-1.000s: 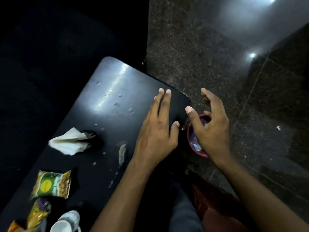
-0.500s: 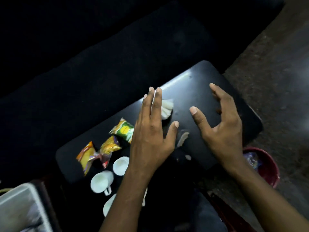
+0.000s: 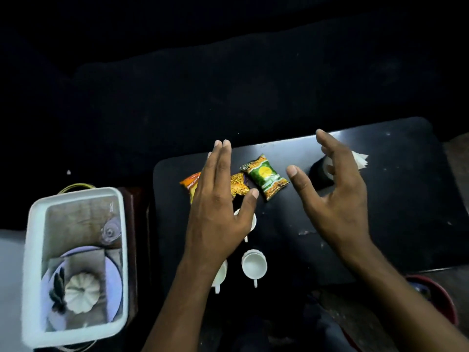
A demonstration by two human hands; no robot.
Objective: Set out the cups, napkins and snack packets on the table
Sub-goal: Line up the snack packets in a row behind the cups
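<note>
Glossy crinkled snack packets (image 3: 264, 179) mid-frame on matte black counter (image 3: 380, 212); smooth white cups (image 3: 254, 265) below, napkins (image 3: 359, 160) right, partly hidden behind hands. Left hand (image 3: 218, 212), right hand (image 3: 337, 199) spread, empty.

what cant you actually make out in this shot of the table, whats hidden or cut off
All in the head view:
- Orange snack packet: mostly covered by the left hand; its print cannot be read.
- Two of the white cups: the left hand and forearm cover most of them.
- Napkins: partly behind the right hand, so their count is unclear.
- Red bin: behind the right forearm and in shadow; contents unreadable.
- White tray: blurred.
</note>
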